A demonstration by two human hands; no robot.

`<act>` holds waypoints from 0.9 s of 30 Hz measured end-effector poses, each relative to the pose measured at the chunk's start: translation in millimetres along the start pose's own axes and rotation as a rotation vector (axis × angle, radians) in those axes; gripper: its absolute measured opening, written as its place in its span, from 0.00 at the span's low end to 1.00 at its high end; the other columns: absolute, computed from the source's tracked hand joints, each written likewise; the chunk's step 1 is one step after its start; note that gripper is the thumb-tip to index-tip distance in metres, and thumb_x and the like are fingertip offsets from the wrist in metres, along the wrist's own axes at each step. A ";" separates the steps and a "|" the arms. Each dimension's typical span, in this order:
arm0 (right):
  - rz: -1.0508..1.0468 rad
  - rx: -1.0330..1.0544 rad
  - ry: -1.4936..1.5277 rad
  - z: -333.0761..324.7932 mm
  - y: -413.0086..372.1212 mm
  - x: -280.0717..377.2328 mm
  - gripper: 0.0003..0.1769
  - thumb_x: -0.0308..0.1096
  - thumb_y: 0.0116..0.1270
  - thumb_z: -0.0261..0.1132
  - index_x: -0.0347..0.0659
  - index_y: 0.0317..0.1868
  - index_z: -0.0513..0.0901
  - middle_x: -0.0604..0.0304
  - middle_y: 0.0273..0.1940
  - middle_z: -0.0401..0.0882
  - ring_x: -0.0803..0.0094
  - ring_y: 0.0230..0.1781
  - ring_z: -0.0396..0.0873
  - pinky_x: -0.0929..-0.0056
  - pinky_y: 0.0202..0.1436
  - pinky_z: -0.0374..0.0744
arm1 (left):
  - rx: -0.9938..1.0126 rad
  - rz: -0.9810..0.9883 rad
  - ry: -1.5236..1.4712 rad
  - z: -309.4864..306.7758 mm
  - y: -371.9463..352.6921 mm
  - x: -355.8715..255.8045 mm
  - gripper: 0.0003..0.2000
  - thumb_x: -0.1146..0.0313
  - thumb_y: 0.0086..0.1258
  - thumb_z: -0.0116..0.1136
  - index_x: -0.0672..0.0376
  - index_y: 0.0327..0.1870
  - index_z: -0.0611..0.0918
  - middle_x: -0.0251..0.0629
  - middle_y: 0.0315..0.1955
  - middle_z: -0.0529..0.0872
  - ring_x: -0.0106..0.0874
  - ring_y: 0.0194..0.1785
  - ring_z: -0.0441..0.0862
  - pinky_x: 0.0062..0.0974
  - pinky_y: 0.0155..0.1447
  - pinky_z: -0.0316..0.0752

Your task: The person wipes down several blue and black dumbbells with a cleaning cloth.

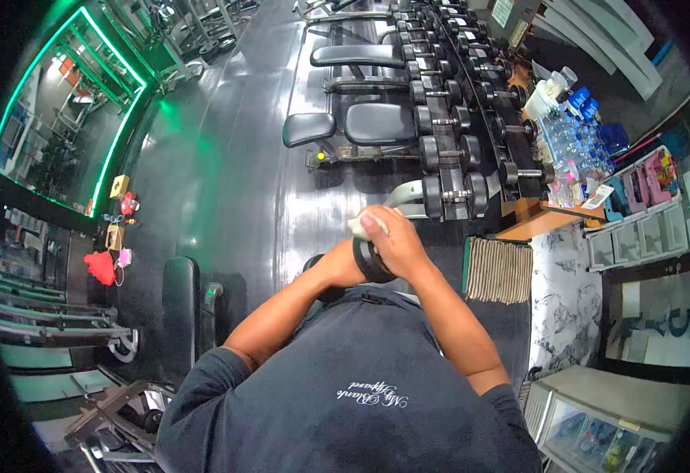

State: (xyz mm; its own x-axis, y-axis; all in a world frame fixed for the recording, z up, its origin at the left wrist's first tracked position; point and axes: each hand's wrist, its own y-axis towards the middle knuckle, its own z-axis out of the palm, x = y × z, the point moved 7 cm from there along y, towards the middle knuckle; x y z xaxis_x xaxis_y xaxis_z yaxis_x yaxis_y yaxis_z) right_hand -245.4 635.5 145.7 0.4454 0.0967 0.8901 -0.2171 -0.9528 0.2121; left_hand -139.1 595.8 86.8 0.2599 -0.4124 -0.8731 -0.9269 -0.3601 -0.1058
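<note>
Near the middle of the head view, my left hand (343, 263) is closed around what looks like a black dumbbell (372, 261), its handle hidden by the fingers. One round end shows between my two hands. My right hand (399, 240) pinches a crumpled whitish cloth (367, 225) just above that end, with the thumb on top of the cloth. Both hands are close together in front of the dark shirt (361, 347).
Rows of dumbbells (451, 154) on racks stand ahead to the right, beside black padded benches (380, 124). A table edge (526, 221) with bottles (578, 142) is at right, near a striped mat (499, 270). Another bench (181, 307) stands at left, below a green-lit mirror (69, 118).
</note>
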 end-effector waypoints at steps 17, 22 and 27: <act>-0.074 -0.006 -0.127 -32.9 -49.4 26.0 0.28 0.19 0.56 0.71 0.51 0.57 0.90 0.49 0.57 0.83 0.47 0.59 0.82 0.59 0.63 0.80 | -0.123 0.027 0.092 -12.9 -6.2 5.8 0.27 0.52 0.61 0.75 0.52 0.60 0.85 0.49 0.53 0.90 0.50 0.58 0.87 0.40 0.61 0.81; 0.028 -0.244 -0.132 -36.4 -37.8 24.7 0.24 0.19 0.59 0.71 0.43 0.57 0.87 0.47 0.53 0.85 0.48 0.55 0.85 0.60 0.59 0.82 | -0.003 0.031 0.200 0.1 -6.9 10.8 0.24 0.56 0.63 0.73 0.53 0.59 0.85 0.49 0.51 0.91 0.50 0.57 0.88 0.42 0.59 0.81; -0.068 -0.128 -0.088 -28.0 -40.5 50.8 0.22 0.23 0.59 0.76 0.39 0.55 0.85 0.51 0.51 0.87 0.53 0.53 0.87 0.64 0.59 0.82 | -0.077 -0.020 0.036 -7.5 2.6 11.2 0.23 0.60 0.63 0.75 0.55 0.58 0.85 0.46 0.53 0.90 0.45 0.59 0.87 0.38 0.64 0.79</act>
State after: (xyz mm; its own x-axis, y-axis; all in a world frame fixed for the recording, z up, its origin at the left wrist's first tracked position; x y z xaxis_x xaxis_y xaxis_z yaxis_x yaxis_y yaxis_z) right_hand -238.3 687.1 193.7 0.5356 0.1285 0.8346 -0.2901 -0.9002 0.3248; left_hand -136.6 583.9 80.3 0.2889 -0.4340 -0.8533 -0.8984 -0.4308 -0.0850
